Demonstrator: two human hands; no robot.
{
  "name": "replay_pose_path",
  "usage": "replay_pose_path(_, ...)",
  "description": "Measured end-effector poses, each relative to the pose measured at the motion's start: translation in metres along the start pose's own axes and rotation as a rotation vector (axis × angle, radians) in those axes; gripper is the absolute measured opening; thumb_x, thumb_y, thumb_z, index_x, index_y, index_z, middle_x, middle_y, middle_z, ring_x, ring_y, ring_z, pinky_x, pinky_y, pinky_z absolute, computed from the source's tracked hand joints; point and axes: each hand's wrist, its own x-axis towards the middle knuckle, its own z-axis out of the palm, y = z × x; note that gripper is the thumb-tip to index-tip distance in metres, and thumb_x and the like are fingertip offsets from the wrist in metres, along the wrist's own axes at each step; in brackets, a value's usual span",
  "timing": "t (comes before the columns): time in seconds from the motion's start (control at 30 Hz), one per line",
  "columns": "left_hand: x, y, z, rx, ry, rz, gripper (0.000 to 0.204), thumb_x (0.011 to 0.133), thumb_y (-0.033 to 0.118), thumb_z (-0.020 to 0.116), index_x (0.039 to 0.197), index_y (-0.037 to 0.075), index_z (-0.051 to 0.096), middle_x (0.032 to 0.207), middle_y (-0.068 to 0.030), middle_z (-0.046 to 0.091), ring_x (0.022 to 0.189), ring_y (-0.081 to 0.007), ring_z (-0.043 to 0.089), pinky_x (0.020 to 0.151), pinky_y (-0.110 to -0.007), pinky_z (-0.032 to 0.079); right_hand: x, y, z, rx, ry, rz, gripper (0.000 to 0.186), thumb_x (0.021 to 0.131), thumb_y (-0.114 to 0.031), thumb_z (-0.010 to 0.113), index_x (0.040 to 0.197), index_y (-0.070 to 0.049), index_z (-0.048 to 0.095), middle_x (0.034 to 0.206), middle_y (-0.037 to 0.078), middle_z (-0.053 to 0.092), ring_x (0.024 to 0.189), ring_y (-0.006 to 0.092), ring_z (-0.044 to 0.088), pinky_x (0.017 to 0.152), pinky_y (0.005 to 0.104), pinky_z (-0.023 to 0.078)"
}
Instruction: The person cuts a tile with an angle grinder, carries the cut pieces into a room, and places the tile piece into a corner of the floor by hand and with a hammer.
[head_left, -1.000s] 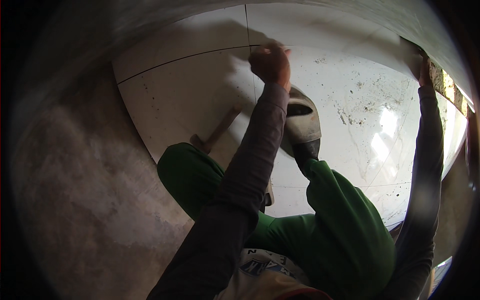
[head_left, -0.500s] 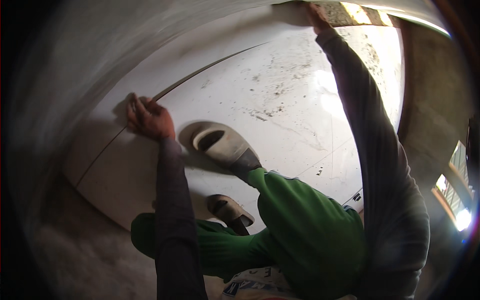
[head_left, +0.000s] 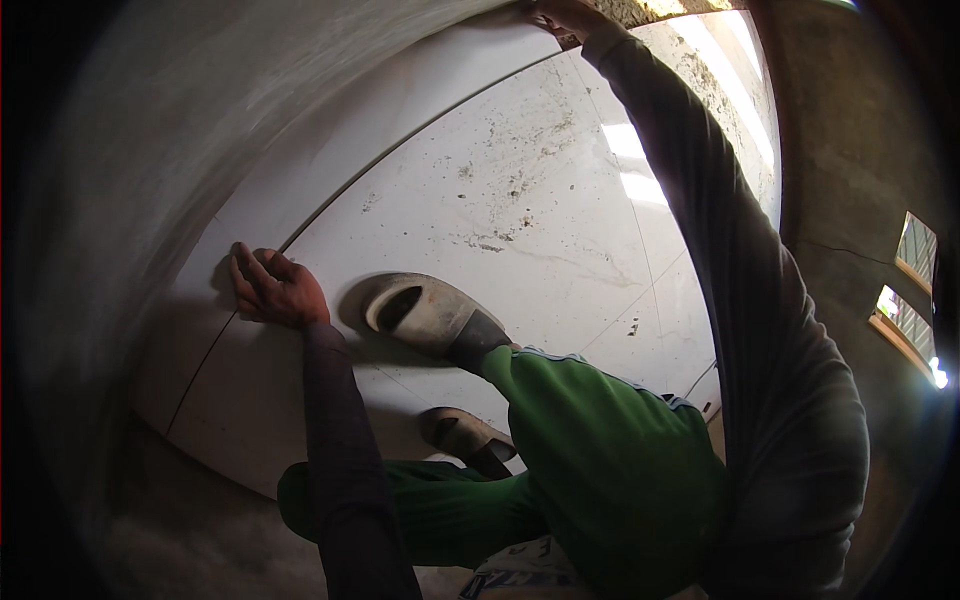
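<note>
A long white tile strip [head_left: 400,115] lies between the curved grey wall and the larger dirty white tiles [head_left: 520,190], with a thin dark joint along its inner side. At its far end is my right hand [head_left: 568,16], arm stretched out, fingers bent around the strip's end edge; part of them is cut off by the top of the picture. My left hand [head_left: 280,290] rests at the strip's near end, over the joint, with its fingers loosely bent and apart. No object shows in it.
My worn slip-on shoes [head_left: 425,315] stand on the tiles, below green trousers [head_left: 610,470]. The grey wall [head_left: 250,110] curves close along the left. Rough bare ground [head_left: 635,12] shows past the far tile edge. Another grey wall [head_left: 850,180] rises at right.
The strip's far end has come down, and the dark gap beside it is narrower and more even. My right hand has moved left with that end. My left hand stays near the joint.
</note>
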Motion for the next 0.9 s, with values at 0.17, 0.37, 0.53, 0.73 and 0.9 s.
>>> replay_pose_path(0.17,0.0,0.0,0.002,0.005,-0.015,0.042,0.038,0.099,0.027,0.061,0.136,0.02,0.064,0.143,-0.0051,0.056,0.123,-0.0287,0.053,0.105,-0.048,0.038,-0.01,0.014,-0.009,-0.083,0.019,0.002,0.017,0.081,-0.019,0.068,0.072,-0.005,0.07,0.072,0.007,0.067,0.066,0.0216,0.06,0.062,0.0417,0.048)
replay_pose_path(0.37,-0.002,0.001,-0.005,0.001,-0.037,0.035,0.038,0.099,0.027,0.06,0.136,0.02,0.063,0.145,-0.0057,0.054,0.124,-0.0306,0.053,0.101,-0.049,0.042,-0.029,0.015,-0.002,0.178,0.008,0.046,0.015,0.08,-0.013,0.069,0.069,-0.003,0.07,0.068,0.007,0.068,0.063,0.021,0.062,0.059,0.0409,0.049)
replay_pose_path(0.53,-0.004,0.0,-0.004,0.045,-0.08,0.026,0.04,0.099,0.028,0.059,0.138,0.02,0.062,0.148,-0.0056,0.051,0.127,-0.0315,0.05,0.102,-0.051,0.041,-0.018,0.033,0.002,0.61,0.014,0.11,0.012,0.083,-0.007,0.069,0.074,0.001,0.072,0.073,0.008,0.069,0.068,0.0194,0.062,0.061,0.0387,0.049)
replay_pose_path(0.73,-0.01,0.017,0.0,-0.012,-0.11,0.006,0.041,0.1,0.028,0.058,0.14,0.021,0.059,0.151,-0.0049,0.048,0.131,-0.031,0.046,0.106,-0.052,0.037,0.0,0.077,-0.031,0.481,-0.198,0.11,0.013,0.088,-0.009,0.068,0.079,-0.001,0.074,0.074,0.008,0.069,0.067,0.0171,0.063,0.059,0.0341,0.049)
replay_pose_path(0.9,-0.001,-0.002,-0.008,0.046,-0.083,0.007,0.041,0.1,0.028,0.058,0.14,0.021,0.059,0.15,-0.005,0.049,0.129,-0.0305,0.047,0.106,-0.051,0.037,-0.004,0.024,-0.02,0.582,-0.257,0.161,0.016,0.09,-0.013,0.068,0.079,-0.001,0.073,0.073,0.008,0.068,0.064,0.0179,0.062,0.055,0.0332,0.049)
